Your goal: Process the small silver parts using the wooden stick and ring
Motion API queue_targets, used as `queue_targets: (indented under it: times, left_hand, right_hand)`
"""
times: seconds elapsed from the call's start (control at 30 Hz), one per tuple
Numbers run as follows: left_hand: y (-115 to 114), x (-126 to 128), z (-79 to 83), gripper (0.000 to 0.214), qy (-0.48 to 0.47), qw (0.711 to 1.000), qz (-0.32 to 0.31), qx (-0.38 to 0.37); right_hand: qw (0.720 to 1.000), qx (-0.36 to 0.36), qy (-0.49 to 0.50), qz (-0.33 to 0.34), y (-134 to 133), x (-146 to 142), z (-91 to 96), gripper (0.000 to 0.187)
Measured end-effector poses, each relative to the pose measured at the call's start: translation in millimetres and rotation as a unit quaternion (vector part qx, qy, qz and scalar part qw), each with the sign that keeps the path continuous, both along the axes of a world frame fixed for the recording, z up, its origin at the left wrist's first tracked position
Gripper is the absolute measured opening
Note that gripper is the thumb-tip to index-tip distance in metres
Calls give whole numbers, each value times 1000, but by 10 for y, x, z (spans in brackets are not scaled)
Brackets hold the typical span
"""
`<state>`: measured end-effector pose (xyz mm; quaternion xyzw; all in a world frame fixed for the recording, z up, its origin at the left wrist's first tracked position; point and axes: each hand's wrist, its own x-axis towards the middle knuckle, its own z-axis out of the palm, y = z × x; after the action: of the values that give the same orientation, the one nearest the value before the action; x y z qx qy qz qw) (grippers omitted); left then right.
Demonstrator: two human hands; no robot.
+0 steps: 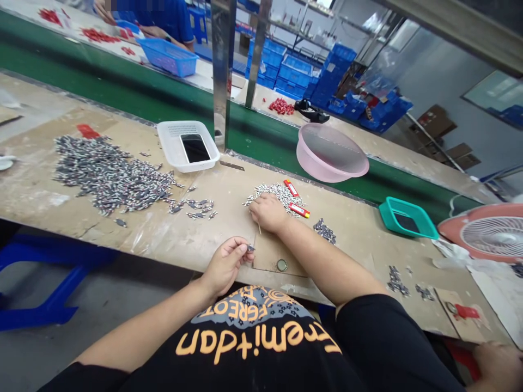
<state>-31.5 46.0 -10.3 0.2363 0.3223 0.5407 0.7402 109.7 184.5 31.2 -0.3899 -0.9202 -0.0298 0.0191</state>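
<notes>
Hands apart. Left hand [224, 267] pinches a small grey metal part [250, 247] at its fingertips [244, 251]. Right hand [267, 213] lies on the surface [134, 239], thin wooden stick [259, 228] poking out below it; can't tell if it grips. Loose silver parts [274, 191] at its 12 o'clock, touching the fingers, two red-and-yellow packets [299, 210] near them at 1 o'clock. Bottle cap [281, 265] at 5 o'clock on cardboard sheet [269, 261]. Grey parts heap [110, 177] well off at 9 o'clock, white tray [171, 147] with phone [195, 148] at 10, pink basin [322, 173] at 1, teal tray [392, 209] at 3.
</notes>
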Motion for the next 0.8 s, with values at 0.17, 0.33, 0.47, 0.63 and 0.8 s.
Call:
queue_targets:
  times: [0.17, 0.33, 0.47, 0.63, 0.8]
  left_hand:
    - [45, -62, 54, 11, -41, 998, -25, -29]
    - [28, -76, 145, 14, -60, 994, -78, -48]
    - [-26, -36, 212, 15, -40, 992, -106, -53]
    - [-95, 17, 273, 16, 1, 991, -124, -43]
    - [-135, 61, 289, 15, 24, 991, -130, -30]
  right_hand:
    - [971, -42, 213, 102, -433, 120, 141, 11]
    - [928, -59, 316, 190, -859, 292, 209, 9]
    - [930, -62, 309, 188, -970, 416, 146, 12]
    - [934, -53, 295, 194, -1022, 519, 123, 14]
    - [931, -63, 289, 214, -1098, 562, 190, 15]
